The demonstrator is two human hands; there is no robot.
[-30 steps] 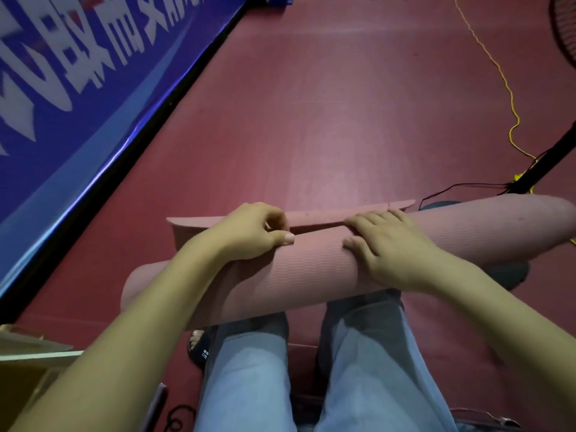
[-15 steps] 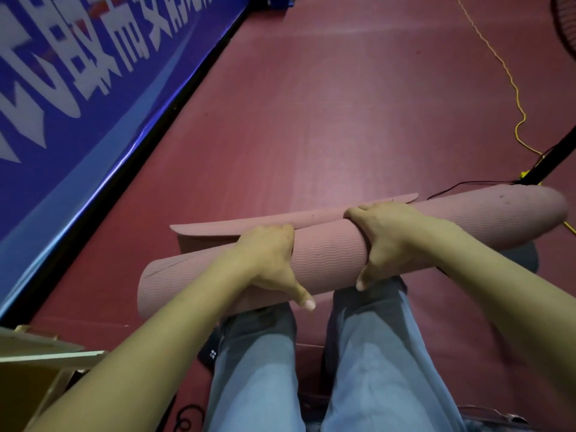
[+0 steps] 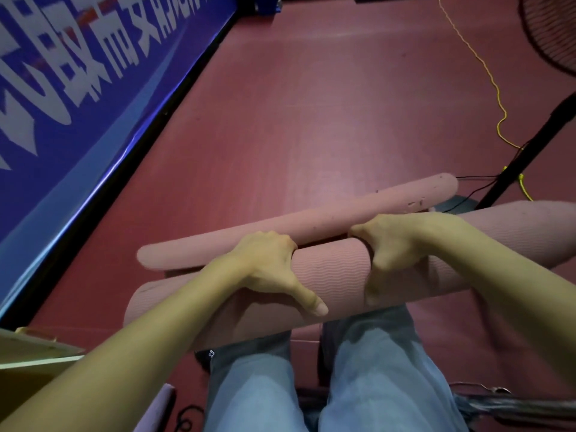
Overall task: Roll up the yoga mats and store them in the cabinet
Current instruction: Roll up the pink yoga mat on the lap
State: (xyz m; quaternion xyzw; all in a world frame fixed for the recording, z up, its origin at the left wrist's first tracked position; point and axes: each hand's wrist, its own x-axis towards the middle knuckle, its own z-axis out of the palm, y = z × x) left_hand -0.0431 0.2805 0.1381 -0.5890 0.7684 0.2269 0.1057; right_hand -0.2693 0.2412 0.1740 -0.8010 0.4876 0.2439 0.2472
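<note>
Pink mat (image 3: 333, 275) was mostly rolled and lay across the person's thighs, running from lower left up to the right edge of frame, above the red floor (image 3: 311, 120). Loose end flap (image 3: 296, 222) stuck out on the far side of the roll, curled over, not yet wound in. Left hand (image 3: 268, 266) sat on top of the roll left of centre, fingers curled over the far side into the gap between roll and flap, thumb stretched out along the near face toward the right, gripping the roll. Right hand (image 3: 392, 244) sat just right of centre, fingers hooked over the far side at the same gap, thumb down the near face, also gripping; fingertips were hidden behind the roll, so how deep they reached could not be told. Hands were near each other but apart, bare ribbed mat between them. Jeans (image 3: 374, 369) showed below the roll, both knees under it. Blue banner (image 3: 93, 88) with white characters ran along the left wall. Yellow cord (image 3: 495, 88) trailed over the floor upper right, next to a black pole (image 3: 530, 151); part of a fan (image 3: 554, 29) showed in the top right corner. Pale wooden edge (image 3: 31, 353), possibly the cabinet, was at lower left, well apart from the mat's left end.
</note>
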